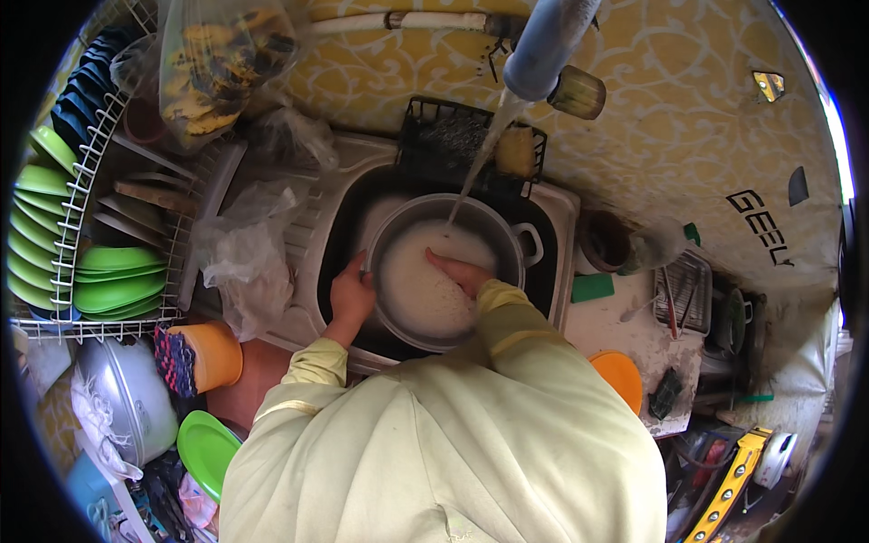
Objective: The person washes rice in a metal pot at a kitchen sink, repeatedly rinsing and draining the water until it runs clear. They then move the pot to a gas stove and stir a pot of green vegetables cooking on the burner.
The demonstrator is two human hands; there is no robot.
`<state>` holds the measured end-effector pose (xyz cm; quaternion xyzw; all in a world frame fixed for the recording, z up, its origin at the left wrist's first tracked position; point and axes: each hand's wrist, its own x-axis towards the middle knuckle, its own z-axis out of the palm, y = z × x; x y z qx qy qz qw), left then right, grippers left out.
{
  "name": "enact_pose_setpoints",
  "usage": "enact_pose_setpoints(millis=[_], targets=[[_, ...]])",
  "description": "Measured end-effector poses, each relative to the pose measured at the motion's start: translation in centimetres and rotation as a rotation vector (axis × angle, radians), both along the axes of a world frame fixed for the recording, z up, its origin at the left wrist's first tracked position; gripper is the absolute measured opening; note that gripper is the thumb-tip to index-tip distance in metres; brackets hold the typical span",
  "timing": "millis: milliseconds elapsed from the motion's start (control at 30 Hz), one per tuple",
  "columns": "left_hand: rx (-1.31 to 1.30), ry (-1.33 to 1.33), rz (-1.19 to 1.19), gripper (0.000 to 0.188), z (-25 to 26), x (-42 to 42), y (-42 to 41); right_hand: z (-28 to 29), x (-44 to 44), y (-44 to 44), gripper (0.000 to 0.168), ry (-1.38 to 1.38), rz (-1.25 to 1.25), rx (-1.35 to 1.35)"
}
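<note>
A grey metal pot (421,208) with loop handles sits inside the sink basin (551,227). It holds white grains that look like rice (451,315) under cloudy water (414,265). My left hand (352,293) grips the pot's left side at the rim, covering the handle there. Inside the pot, my right hand (463,273) is partly sunk in the grains and water; its fingertips are hidden, so what they hold does not show. From a blue-grey pipe spout (543,61) above, a stream of water (481,156) falls into the pot.
A black basket (414,146) with a scouring pad and a sponge (516,151) hangs behind the basin. Left lie crumpled plastic bags (251,251) and a wire rack (102,136) of green plates. A bag of bananas (210,75) hangs above. Right sits a green block (592,288).
</note>
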<state>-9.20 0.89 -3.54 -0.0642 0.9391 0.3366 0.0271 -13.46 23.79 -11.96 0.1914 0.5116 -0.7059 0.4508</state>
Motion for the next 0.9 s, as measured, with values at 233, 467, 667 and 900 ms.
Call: enact_pose_setpoints(millis=[233, 467, 667, 900], targets=[[0.018, -0.006, -0.019, 0.043, -0.1, -0.2, -0.3, -0.5, -0.5, -4.4, 0.054, -0.091, -0.568, -0.397], [-0.045, -0.050, -0.018, 0.044, -0.2, -0.4, -0.1, 3.7, -2.1, -4.0, 0.059, 0.729, 0.350, 0.894], [-0.023, -0.030, -0.027, 0.044, 0.6, -0.3, 0.1, 6.7, 2.2, -5.3, 0.052, 0.909, 1.086, 1.282], [-0.025, -0.052, -0.006, 0.043, 0.4, -0.4, -0.1, 10.5, 4.6, -1.3, 0.043, 1.060, 1.251, 1.268]])
